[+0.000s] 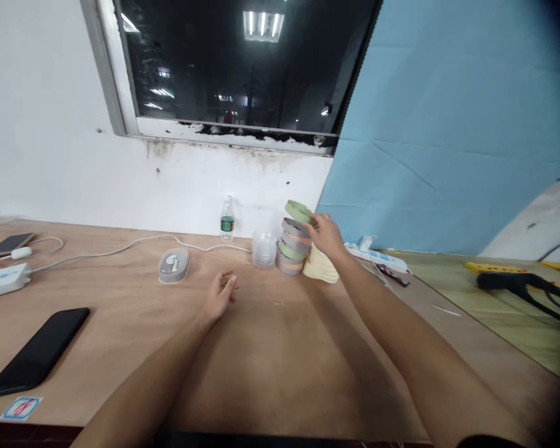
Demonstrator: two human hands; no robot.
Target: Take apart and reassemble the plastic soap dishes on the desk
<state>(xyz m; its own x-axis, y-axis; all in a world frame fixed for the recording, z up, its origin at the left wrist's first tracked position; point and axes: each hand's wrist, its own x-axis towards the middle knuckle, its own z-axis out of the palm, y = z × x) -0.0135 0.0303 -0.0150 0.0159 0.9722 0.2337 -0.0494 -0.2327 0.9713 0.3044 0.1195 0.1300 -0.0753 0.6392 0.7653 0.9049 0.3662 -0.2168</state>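
Note:
My right hand [325,234] pinches the edge of a green oval ring [298,211] and holds it tilted at the top of a stack of grey, peach and green rings [290,252]. Whether the green ring touches the stack is unclear. Just left of the stack stand nested clear plastic containers [264,250]. Pale cream, layered pieces [320,266] lie to its right, partly behind my right wrist. My left hand [220,294] rests near the tabletop with loosely curled fingers and nothing visible in it. Beyond it sits a clear oval box with a grey rim [173,266].
A plastic bottle [226,219] stands against the wall. On the left lie a black phone [37,351], a power strip [4,280] and a white cable [121,244]. Another power strip [378,256] and a black-handled tool [518,286] are on the right.

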